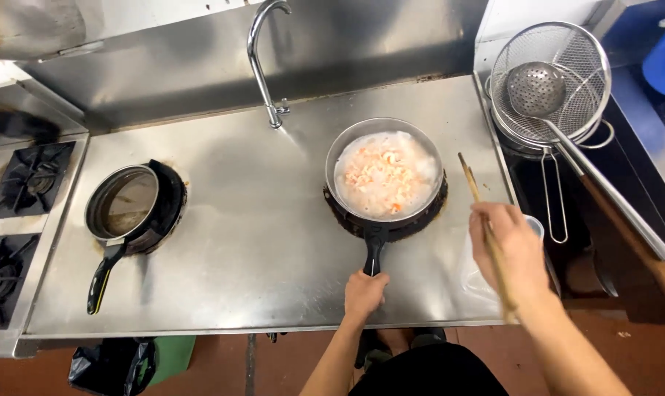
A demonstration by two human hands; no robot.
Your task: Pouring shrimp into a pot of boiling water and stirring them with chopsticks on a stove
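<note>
steel table (pixel 259 242) looks slick, so the pan (pixel 384 174) of frothy shrimp, its handle clenched by the left hand (pixel 365 292), might slide and slop while the right hand (pixel 510 253) grips chopsticks (pixel 470 185).

No packages, labels, signs or screens show anywhere in this kitchen view.

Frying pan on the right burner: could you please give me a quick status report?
Left hand grips black pan handle. Right hand holds wooden chopsticks beside round steel frying pan of pale orange-flecked food. Nothing blocking.
</note>
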